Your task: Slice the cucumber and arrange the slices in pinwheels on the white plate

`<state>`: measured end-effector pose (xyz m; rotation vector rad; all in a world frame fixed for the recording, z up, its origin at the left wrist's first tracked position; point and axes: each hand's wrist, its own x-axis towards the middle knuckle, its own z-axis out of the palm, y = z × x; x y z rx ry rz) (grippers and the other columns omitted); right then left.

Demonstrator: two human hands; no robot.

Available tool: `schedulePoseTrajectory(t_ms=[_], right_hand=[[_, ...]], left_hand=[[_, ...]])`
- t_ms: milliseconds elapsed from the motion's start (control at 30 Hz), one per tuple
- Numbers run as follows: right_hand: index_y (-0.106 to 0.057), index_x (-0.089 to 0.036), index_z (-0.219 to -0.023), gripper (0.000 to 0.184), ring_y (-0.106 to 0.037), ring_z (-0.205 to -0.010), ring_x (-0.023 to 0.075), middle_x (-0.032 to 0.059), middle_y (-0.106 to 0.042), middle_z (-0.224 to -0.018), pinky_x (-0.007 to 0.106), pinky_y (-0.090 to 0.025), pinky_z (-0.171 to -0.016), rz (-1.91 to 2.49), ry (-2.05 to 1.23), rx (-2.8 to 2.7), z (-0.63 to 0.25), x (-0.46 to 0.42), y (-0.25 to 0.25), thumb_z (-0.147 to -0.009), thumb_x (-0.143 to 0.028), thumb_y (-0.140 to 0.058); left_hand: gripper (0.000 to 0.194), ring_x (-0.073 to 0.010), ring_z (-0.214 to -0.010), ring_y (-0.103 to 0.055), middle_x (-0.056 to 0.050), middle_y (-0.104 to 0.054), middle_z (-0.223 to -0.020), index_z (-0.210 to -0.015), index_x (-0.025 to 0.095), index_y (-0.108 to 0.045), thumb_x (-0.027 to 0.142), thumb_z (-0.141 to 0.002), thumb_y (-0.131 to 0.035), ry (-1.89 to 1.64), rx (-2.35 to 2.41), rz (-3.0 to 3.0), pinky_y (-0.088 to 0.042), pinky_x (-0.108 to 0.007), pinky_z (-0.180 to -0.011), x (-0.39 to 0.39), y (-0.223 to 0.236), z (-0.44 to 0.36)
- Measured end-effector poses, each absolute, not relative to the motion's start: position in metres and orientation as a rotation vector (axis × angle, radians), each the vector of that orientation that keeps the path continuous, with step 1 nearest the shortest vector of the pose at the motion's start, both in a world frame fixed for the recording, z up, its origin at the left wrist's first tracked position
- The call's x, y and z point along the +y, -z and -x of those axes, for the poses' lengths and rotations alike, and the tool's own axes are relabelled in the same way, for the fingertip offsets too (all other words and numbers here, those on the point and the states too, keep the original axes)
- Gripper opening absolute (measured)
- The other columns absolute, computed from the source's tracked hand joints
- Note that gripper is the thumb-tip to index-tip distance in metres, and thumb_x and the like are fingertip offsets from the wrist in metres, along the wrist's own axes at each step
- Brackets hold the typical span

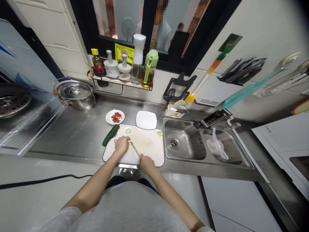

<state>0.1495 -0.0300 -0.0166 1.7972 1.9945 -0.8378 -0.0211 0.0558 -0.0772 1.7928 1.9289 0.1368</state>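
My right hand [147, 163] is closed round the handle of a knife [135, 150], its blade pointing up and left over the white cutting board [149, 151]. Beside the blade tip, the pale cut face of a cucumber piece [130, 142] shows at the fingertips of my left hand [122, 145]. The fingers are bent over that piece and hide most of it. One cucumber slice [128, 130] lies near the board's back edge, and more slices [160, 133] are at its back right corner. A whole green cucumber [111, 135] rests against the board's left edge.
Behind the board stand a plate [108, 120] of chopped red pieces and a bare white plate [146, 120]. To the right is a sink [187, 151] with a plastic bag [216, 146] in its second basin. A lidded pot [83, 100] stands back left, below a bottle rack [123, 83].
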Motion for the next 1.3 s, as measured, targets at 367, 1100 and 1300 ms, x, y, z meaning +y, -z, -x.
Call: schedulePoseTrajectory(t_ms=[367, 1100, 1300], right_hand=[[-0.054, -0.015, -0.114, 0.029, -0.066, -0.097, 0.0269, 0.0175, -0.069, -0.1, 0.034, -0.048, -0.075, -1.794, 0.838, 1.989, -0.145, -0.022, 0.019, -0.087, -0.012, -0.041], [-0.054, -0.014, -0.114, 0.029, -0.065, -0.098, 0.0255, 0.0167, -0.068, -0.101, 0.031, -0.045, -0.074, -1.803, 0.841, 1.993, -0.145, -0.021, 0.016, -0.089, -0.011, -0.04], [-0.056, -0.017, -0.111, 0.029, -0.065, -0.095, 0.0227, 0.0135, -0.069, -0.101, 0.029, -0.041, -0.073, -1.9, 0.826, 2.041, -0.169, -0.037, 0.016, -0.098, -0.028, -0.032]], left_hand=[[0.029, -0.0274, -0.108, -0.053, -0.006, -0.066, -0.112, -0.105, 0.03, -0.066, 0.019, -0.084, -0.048, -0.11, 1.924, -1.76, -0.028, -0.043, -0.087, 0.057, 0.074, 0.021], [0.031, -0.0269, -0.11, -0.053, -0.006, -0.066, -0.113, -0.106, 0.03, -0.066, 0.018, -0.084, -0.047, -0.093, 1.925, -1.746, -0.028, -0.043, -0.089, 0.059, 0.073, 0.021], [0.027, -0.028, -0.11, -0.053, -0.007, -0.066, -0.112, -0.104, 0.027, -0.065, 0.022, -0.084, -0.047, -0.106, 1.913, -1.761, -0.028, -0.043, -0.088, 0.059, 0.07, 0.02]])
